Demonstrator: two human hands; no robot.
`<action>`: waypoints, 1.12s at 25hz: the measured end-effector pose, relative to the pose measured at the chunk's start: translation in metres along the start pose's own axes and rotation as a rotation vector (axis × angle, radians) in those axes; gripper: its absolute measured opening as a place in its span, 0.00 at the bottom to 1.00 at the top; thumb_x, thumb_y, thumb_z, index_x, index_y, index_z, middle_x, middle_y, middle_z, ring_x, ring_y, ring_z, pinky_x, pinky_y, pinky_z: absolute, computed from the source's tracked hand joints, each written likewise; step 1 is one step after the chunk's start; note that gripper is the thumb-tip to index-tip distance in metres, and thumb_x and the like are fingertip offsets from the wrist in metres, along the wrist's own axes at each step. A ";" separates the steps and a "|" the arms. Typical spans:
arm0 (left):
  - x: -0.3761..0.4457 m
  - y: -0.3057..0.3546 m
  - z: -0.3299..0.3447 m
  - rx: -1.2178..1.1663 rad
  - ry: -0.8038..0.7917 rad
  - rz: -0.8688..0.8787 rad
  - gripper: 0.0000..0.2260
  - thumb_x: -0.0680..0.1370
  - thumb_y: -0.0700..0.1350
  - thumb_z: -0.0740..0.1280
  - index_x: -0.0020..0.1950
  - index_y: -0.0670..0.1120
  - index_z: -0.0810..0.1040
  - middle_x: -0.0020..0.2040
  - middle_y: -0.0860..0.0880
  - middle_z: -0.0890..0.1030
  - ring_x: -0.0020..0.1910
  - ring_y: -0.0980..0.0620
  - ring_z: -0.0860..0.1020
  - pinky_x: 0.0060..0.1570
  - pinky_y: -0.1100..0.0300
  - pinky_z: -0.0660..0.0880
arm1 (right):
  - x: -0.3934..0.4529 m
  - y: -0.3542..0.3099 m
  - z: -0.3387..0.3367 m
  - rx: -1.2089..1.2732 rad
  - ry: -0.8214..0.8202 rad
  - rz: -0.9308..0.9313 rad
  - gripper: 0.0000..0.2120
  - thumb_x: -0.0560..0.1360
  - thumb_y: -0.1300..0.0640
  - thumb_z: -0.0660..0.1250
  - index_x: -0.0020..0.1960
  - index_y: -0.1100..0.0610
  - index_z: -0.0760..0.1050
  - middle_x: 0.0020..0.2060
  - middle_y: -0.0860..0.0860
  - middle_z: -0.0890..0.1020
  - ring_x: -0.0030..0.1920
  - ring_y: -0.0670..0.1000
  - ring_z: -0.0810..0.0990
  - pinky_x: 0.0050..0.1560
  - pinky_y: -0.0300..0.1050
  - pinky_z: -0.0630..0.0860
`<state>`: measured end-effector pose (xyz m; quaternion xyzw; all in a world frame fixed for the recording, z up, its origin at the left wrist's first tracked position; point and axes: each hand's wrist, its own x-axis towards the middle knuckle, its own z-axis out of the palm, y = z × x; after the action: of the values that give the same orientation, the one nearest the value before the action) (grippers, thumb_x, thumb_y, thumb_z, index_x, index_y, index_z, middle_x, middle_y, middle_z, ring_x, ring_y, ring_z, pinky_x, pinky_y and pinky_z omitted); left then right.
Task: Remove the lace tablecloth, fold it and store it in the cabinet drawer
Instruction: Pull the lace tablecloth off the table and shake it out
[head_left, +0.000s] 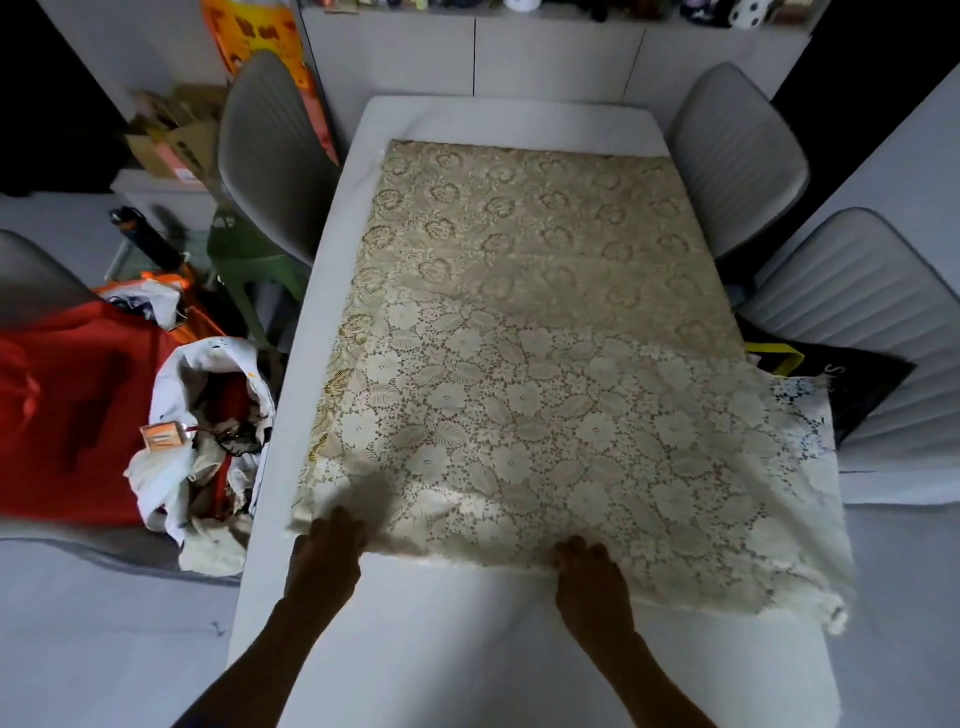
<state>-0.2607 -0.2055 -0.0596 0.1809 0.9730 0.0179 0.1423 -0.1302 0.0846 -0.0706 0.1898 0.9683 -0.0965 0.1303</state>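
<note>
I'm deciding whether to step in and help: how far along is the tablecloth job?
Early. Done: the lace tablecloth looks partly doubled over itself on the white table, its right side hanging off the edge. In hand: the left hand and the right hand rest on its near edge. Left: finishing the folds and storing it; no open drawer is in view.

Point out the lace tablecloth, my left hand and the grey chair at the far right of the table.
lace tablecloth (524, 332), head view, middle of the cloth.
left hand (326, 553), head view, back of the hand.
grey chair (740, 156), head view, ribbed backrest.
</note>
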 end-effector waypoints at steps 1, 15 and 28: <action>-0.014 0.003 0.000 -0.027 0.008 -0.021 0.05 0.68 0.36 0.73 0.42 0.41 0.82 0.40 0.41 0.78 0.34 0.39 0.79 0.30 0.49 0.79 | -0.011 0.004 0.002 0.018 -0.046 0.023 0.08 0.71 0.65 0.67 0.48 0.56 0.81 0.49 0.52 0.82 0.47 0.57 0.80 0.43 0.51 0.79; -0.254 0.054 0.027 -0.288 -0.384 -0.155 0.19 0.75 0.49 0.63 0.66 0.55 0.70 0.70 0.53 0.70 0.69 0.49 0.68 0.69 0.52 0.65 | -0.200 0.053 0.024 0.026 -0.303 -0.080 0.18 0.74 0.55 0.58 0.63 0.46 0.68 0.65 0.48 0.71 0.63 0.52 0.70 0.59 0.45 0.71; 0.023 0.012 -0.039 -0.375 -0.236 -0.031 0.19 0.78 0.48 0.64 0.69 0.52 0.70 0.65 0.50 0.77 0.65 0.48 0.74 0.64 0.54 0.70 | 0.037 -0.044 -0.045 0.225 -0.202 -0.136 0.22 0.75 0.59 0.62 0.69 0.48 0.68 0.68 0.47 0.70 0.64 0.51 0.72 0.61 0.45 0.72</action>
<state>-0.2880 -0.1861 -0.0269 0.1369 0.9319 0.1749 0.2868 -0.1905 0.0679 -0.0325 0.1265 0.9440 -0.2317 0.1979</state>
